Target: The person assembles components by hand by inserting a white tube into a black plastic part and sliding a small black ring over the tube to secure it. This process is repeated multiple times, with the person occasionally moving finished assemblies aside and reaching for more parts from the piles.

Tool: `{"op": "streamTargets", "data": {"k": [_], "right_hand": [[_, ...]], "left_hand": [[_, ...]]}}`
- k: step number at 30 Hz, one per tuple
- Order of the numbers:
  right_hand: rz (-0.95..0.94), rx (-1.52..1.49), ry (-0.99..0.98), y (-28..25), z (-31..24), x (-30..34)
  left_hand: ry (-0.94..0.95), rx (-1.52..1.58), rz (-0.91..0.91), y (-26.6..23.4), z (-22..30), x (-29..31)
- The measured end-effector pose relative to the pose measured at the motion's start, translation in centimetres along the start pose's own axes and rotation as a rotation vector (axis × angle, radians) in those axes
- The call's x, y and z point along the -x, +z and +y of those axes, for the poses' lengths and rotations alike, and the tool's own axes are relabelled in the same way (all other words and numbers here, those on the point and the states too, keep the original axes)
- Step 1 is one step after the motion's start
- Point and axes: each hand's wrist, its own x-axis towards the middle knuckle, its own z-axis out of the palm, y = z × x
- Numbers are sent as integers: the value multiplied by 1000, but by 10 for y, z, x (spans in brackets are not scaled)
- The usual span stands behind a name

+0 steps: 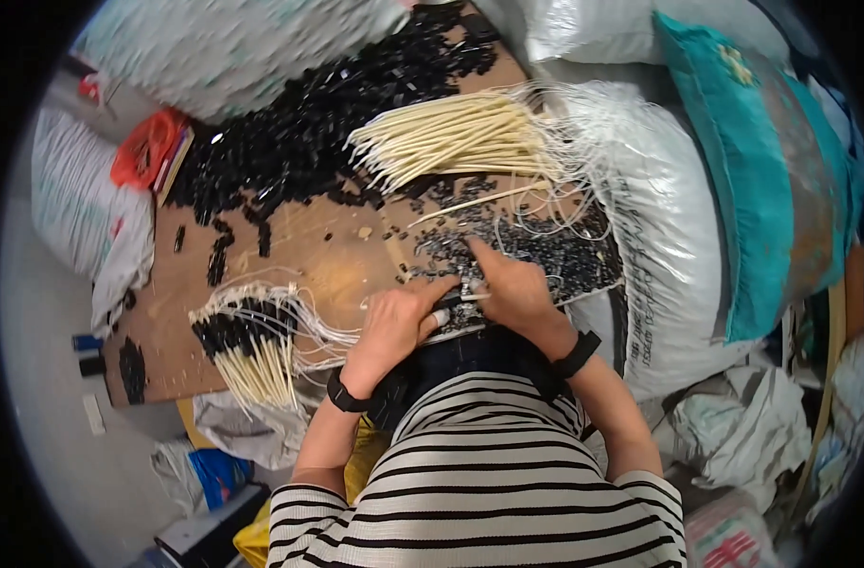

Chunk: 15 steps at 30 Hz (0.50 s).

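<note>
My left hand (399, 310) is closed at the table's near edge, a white wrap round its thumb. Between its fingertips sits a small black sleeve (448, 301), partly hidden. Right beside it, my right hand (517, 289) grips a short visible end of a pale stick (474, 296) with thumb and lower fingers. Its index finger stretches out into a spread of small black pieces (564, 251). Whether stick and sleeve are joined, I cannot tell.
Pale sticks with white cords (460, 137) lie bundled across the table (337, 256). Behind them spreads a heap of black sleeves (262, 151). At left lies a bunch of black-capped sticks (252, 350). A white sack (673, 227) and a teal pillow-like bag (735, 189) crowd the right side.
</note>
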Motion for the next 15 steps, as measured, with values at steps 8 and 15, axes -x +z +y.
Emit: {"op": "streamTargets", "data": {"k": [8,15], "right_hand": [[6,-18,20,9,0,-15],[177,-676,-151,-7,24,-13]], "left_hand": [[-75,-103,-5,-3,-10,11],[-181,-119,282,3,-50,17]]}}
